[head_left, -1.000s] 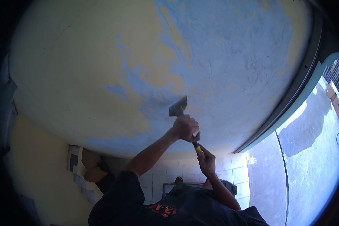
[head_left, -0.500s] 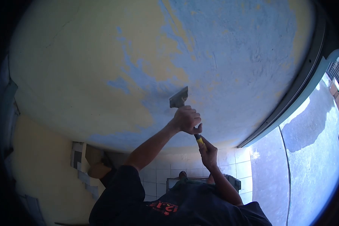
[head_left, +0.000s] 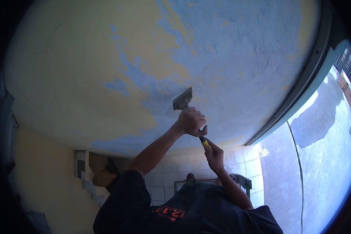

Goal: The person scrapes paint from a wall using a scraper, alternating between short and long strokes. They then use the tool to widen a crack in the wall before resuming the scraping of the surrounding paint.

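Observation:
A long-handled scraper [head_left: 182, 100] with a wide metal blade lies against a wall [head_left: 230, 78] of peeling yellow paint and exposed blue surface. My left hand [head_left: 191, 121] is wrapped round the upper part of its handle, just below the blade. Lower down, my right hand [head_left: 214, 155] is closed on the yellow and black end of the handle. The blade sits close to the border between yellow and blue. Its contact edge is partly too small to make out.
White floor tiles [head_left: 160, 181] lie below, with a step or bench frame [head_left: 243, 182] by my body. A dark frame edge [head_left: 300, 99] bounds the wall at right, beside a bright concrete floor [head_left: 327, 171]. A brown rounded object [head_left: 104, 178] stands at lower left.
The view has shifted slightly, so the wall's patches appear a little further left and the frame edge too. Both hands keep hold of the scraper, its blade slightly further left and up in view.

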Tool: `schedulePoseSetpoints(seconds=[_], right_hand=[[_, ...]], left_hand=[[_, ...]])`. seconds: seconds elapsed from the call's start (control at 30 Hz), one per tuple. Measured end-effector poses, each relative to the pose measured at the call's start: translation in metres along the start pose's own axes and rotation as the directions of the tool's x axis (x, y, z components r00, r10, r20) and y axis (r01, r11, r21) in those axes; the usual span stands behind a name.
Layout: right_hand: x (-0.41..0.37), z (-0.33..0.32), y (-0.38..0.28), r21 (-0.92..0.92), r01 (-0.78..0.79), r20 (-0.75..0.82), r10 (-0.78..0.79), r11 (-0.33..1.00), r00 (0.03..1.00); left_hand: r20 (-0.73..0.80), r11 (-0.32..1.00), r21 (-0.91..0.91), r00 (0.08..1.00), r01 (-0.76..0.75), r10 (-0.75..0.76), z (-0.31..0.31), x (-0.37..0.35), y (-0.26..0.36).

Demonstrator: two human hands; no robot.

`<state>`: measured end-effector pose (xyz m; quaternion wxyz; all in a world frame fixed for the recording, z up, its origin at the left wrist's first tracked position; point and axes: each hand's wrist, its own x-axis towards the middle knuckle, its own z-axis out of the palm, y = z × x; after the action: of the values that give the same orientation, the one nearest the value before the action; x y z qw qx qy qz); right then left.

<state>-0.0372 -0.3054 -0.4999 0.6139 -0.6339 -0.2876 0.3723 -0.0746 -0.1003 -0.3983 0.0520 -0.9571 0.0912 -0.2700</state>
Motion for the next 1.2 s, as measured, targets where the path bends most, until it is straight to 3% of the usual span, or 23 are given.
schedulePoseSetpoints(seconds=[0.23, 0.33, 0.47, 0.6, 0.77, 0.87, 1.0, 1.2], right_hand=[[-0.002, -0.009, -0.007, -0.038, 0.117, 0.006, -0.116, 0.992, 0.993], [-0.006, -0.01, -0.013, -0.054, 0.033, 0.018, -0.032, 0.998, 0.999], [-0.004, 0.0, 0.005, -0.03, -0.021, -0.038, 0.02, 0.999, 0.999], [-0.001, 0.0, 0.006, 0.01, -0.001, -0.03, 0.001, 1.0, 1.0], [-0.008, -0.006, -0.013, 0.009, 0.135, -0.03, -0.135, 0.991, 0.99], [-0.01, -0.008, 0.007, -0.078, 0.072, -0.03, -0.075, 0.994, 0.997], [-0.02, -0.008, 0.056, -0.078, 0.069, -0.033, -0.071, 0.995, 0.997], [-0.015, 0.003, 0.079, -0.06, 0.013, -0.078, -0.018, 0.998, 0.997]], left_hand=[[-0.041, 0.997, 0.067, 0.998, -0.035, 0.037, -0.009, 0.01, 0.013], [-0.041, 0.995, 0.098, 0.999, -0.028, 0.033, -0.011, 0.007, 0.006], [0.006, 1.0, 0.002, 1.0, 0.008, -0.008, 0.01, -0.003, 0.001], [0.023, 1.0, 0.009, 1.0, 0.006, -0.006, 0.001, 0.002, 0.004], [-0.001, 0.995, 0.096, 1.0, -0.015, 0.015, -0.018, 0.012, 0.012], [0.032, 0.999, 0.049, 1.0, -0.002, 0.001, -0.003, 0.002, 0.016], [0.067, 0.999, -0.022, 0.997, 0.045, -0.044, 0.047, -0.03, 0.032], [0.113, 0.998, -0.044, 0.993, 0.036, -0.031, 0.061, -0.038, 0.028]])
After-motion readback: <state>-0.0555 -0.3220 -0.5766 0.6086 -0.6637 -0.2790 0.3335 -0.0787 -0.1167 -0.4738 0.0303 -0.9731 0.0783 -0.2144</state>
